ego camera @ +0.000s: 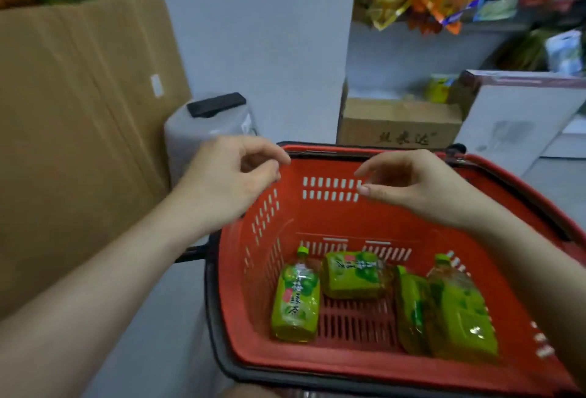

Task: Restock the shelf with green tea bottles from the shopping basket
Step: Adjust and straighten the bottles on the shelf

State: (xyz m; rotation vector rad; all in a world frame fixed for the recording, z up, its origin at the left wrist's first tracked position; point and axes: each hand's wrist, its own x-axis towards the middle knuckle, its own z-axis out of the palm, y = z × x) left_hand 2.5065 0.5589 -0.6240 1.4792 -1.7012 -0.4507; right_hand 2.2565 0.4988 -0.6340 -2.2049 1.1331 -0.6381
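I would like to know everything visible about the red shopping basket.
The shopping basket looks like red plastic, rectangular and open on top, with rows of slots in its walls and floor and a black frame around its rim. It stands upright. Four green tea bottles lie on its floor. The left hand and right hand are above its far end, holding nothing.

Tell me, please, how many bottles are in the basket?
4 bottles: one at the left, one crosswise at the back, two side by side at the right. None seems hidden.
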